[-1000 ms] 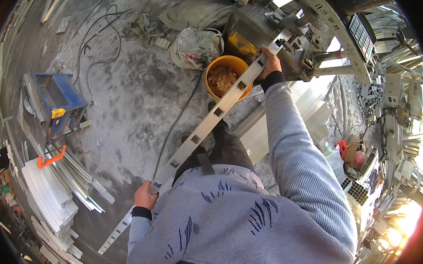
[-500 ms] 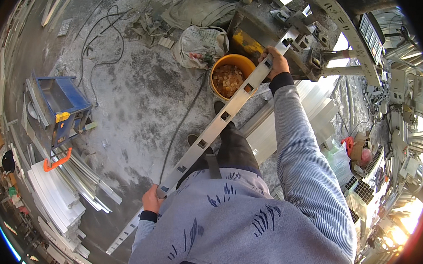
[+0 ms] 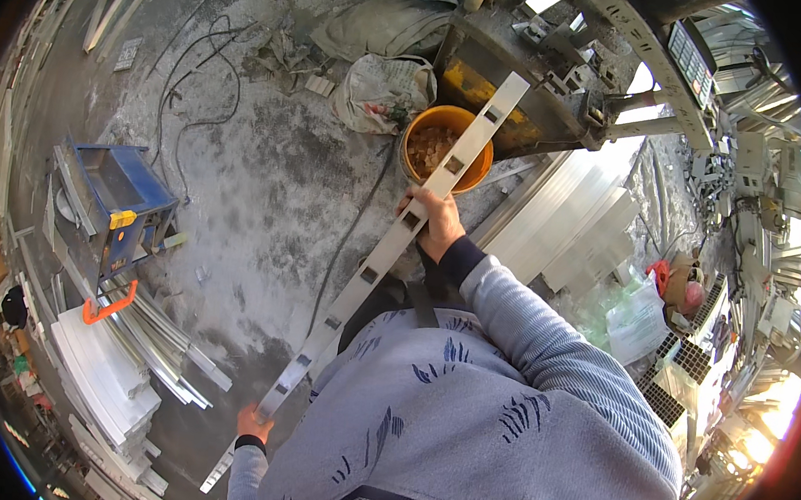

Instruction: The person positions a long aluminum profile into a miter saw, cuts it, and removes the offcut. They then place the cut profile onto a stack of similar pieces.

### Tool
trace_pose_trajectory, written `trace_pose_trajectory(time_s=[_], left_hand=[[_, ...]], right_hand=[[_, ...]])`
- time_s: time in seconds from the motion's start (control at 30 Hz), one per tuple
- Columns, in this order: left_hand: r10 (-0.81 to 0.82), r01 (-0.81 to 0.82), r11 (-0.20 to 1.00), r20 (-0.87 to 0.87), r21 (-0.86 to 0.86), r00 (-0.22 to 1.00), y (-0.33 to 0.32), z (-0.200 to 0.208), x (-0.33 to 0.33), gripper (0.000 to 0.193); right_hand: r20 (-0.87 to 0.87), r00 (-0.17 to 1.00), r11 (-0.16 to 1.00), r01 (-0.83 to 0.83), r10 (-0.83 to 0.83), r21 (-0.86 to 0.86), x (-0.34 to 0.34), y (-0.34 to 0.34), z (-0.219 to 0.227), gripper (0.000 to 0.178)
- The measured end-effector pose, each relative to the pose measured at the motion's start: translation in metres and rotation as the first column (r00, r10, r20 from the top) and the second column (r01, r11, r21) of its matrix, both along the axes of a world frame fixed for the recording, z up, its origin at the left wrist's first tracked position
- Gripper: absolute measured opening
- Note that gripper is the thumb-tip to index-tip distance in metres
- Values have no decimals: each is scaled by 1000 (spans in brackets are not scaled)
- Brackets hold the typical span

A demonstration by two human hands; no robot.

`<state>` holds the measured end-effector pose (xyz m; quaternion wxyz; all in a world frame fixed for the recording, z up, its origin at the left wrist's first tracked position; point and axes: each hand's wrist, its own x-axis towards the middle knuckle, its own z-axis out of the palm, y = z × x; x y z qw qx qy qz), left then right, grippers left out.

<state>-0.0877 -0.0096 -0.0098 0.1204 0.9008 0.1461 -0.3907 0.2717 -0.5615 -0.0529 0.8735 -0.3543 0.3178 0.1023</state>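
A long silver metal profile (image 3: pixel 352 299) with a row of square cut-outs slants across the front of my body. My right hand (image 3: pixel 437 227) is closed around it partway up, its fingers curled over the far edge. Lower down on the left, my left hand (image 3: pixel 254 423) grips the same profile near its lower part. The bar's upper end passes over a yellow-orange bucket (image 3: pixel 482 169) holding small brownish pieces, and stops short of the machine.
At the upper right stands a dirty metal machine (image 3: pixel 520 133) with small metal parts on top. Stacked silver profiles (image 3: pixel 561 206) lie on my right. Leftward are a blue metal stand (image 3: pixel 131 185) and more profiles (image 3: pixel 113 369). A white sack (image 3: pixel 384 91) and black cable (image 3: pixel 351 233) are on the floor.
The profile has shifted down and left, away from the machine. My right hand has come down nearer my body, lower along the bar, and my left hand has moved down and left.
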Motion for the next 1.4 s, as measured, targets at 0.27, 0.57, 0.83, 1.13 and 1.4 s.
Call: trace_pose_trajectory(time_s=[0.27, 0.57, 0.83, 1.13, 1.4], left_hand=[[152, -176, 978, -192, -111, 969, 27, -10, 16, 68], [237, -160, 840, 84, -519, 968, -58, -16, 114, 60], [265, -216, 720, -26, -660, 964, -104, -27, 192, 59], [165, -261, 382, -212, -887, 963, -155, -63, 264, 78], [44, -387, 103, -384, -916, 922, -330, 27, 414, 67]], right_hand=[[439, 850, 955, -281, 293, -93, -9, -4, 90, 66], [596, 802, 759, 364, 38, -539, 85, -63, 182, 49], [284, 948, 40, 293, -144, -955, 178, -99, 203, 72], [640, 767, 954, 157, 44, -255, 136, -127, 160, 81], [149, 724, 739, -651, 673, -175, -4, -56, 45, 86]])
